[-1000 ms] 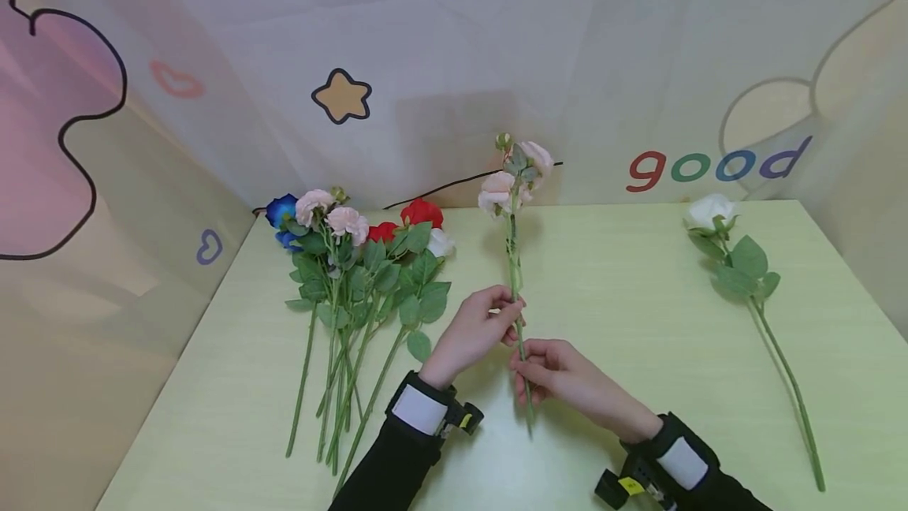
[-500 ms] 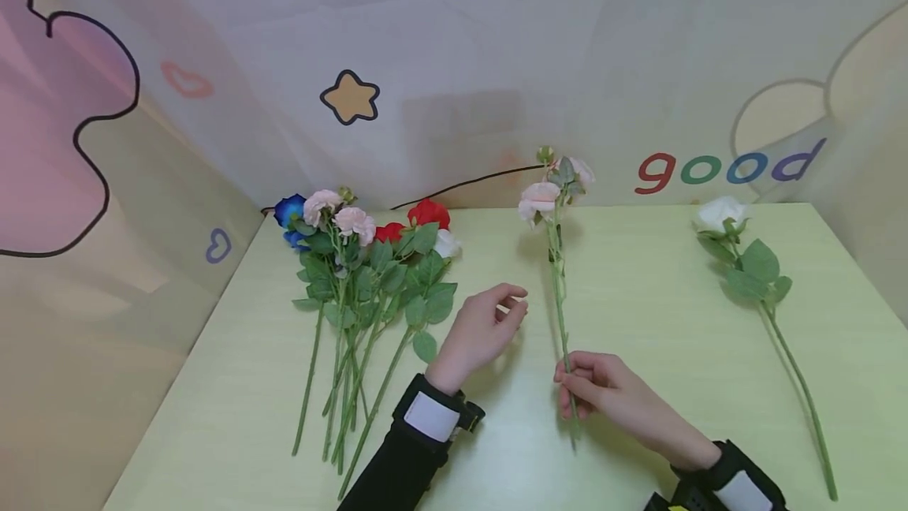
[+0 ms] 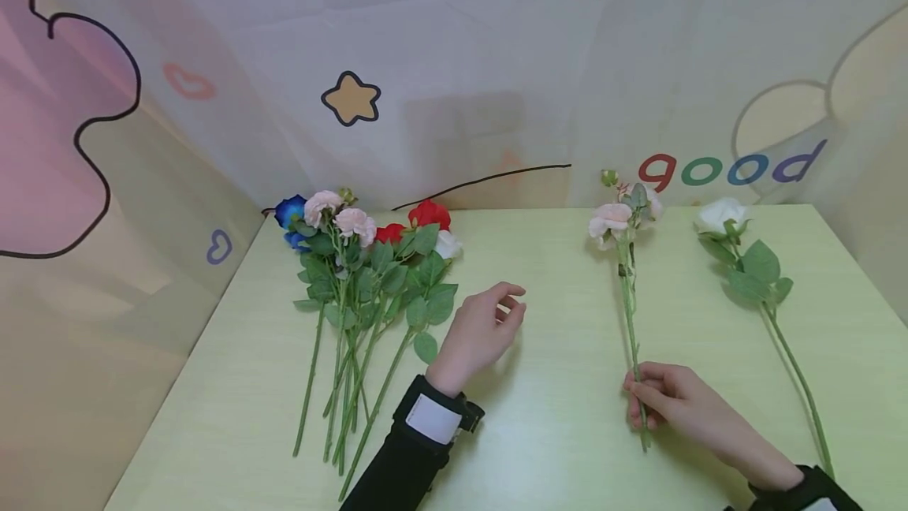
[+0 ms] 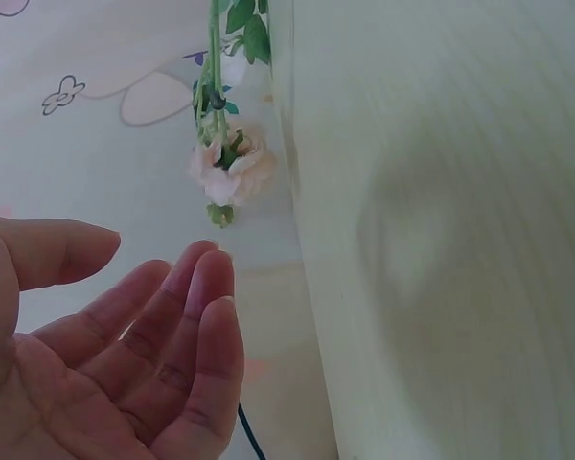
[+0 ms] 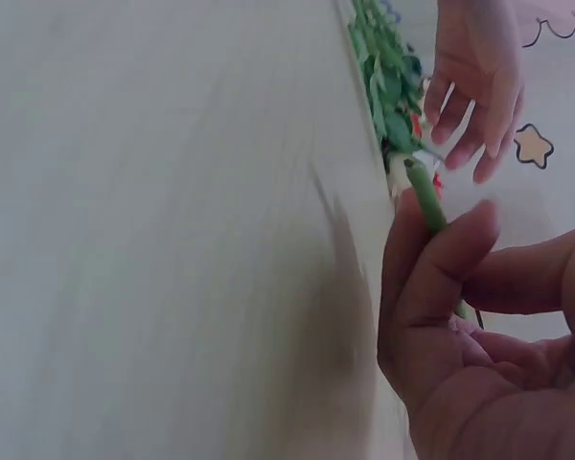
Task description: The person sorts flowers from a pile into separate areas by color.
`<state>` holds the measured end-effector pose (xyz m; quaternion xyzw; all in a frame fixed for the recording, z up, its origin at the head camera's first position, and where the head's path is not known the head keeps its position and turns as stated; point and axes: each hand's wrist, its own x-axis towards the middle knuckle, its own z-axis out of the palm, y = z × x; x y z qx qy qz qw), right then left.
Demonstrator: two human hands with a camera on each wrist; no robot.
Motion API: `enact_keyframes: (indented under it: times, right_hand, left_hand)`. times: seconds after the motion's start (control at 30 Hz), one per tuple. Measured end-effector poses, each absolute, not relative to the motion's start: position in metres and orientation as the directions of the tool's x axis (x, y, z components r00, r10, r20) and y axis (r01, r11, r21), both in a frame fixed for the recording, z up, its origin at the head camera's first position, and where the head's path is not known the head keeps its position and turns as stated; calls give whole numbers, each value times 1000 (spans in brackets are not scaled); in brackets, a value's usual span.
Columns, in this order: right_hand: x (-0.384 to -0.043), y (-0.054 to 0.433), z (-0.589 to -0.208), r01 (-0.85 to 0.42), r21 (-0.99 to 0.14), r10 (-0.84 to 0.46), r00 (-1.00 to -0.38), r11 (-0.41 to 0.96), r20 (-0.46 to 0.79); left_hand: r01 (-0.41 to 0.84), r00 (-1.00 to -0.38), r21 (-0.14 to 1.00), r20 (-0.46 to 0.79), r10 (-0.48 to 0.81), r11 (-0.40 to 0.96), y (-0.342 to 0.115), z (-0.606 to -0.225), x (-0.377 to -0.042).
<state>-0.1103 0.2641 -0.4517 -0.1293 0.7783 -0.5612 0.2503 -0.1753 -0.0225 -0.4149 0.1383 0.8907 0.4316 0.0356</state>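
A: What fills most of the head view?
B: A pale printed backdrop (image 3: 454,38) across the upper half, then the light green table (image 3: 546,440) through the middle and bottom.

A: And the biggest thing lying on it?
B: A bunch of flowers (image 3: 365,281), left of centre, with blue, pink, red and white blossoms at the top and bare stems running down.

A: Next?
B: A single white rose (image 3: 761,261) at the right, its stem slanting toward the lower right corner.

A: Where's the pink-flowered stem (image 3: 629,302)?
B: Right of centre, between the bunch and the white rose, nearer the rose. Its blossoms sit just below the lettering, at the upper end.

A: Who has it?
B: The right hand (image 3: 684,404), lower right. Thumb and fingers pinch it low down; in the right wrist view its cut end (image 5: 425,196) pokes out past them.

A: The left hand (image 3: 477,333)?
B: Near the centre, just beside the bunch's leaves. In the left wrist view its fingers (image 4: 216,359) lie side by side, gently bent, with the thumb well apart from them.
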Motion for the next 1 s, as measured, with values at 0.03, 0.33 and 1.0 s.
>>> enact_keyframes:
  times: [0.03,0.33,1.0]
  right_hand:
    - [-111,266,-452,71,-934,-480,-843,349,-244]
    - [-115,273,-447,59,-881,-458,-837,469,-300]
    - [-160,245,-430,-35,-552,-166,-968,833,-188]
  left_hand:
    - [216,-959,778,56,276,590,-23,-415,-175]
    - [215,-959,780,54,280,588,-25,-414,-175]
    - [218,-960,779,63,273,588,-30,-411,-177]
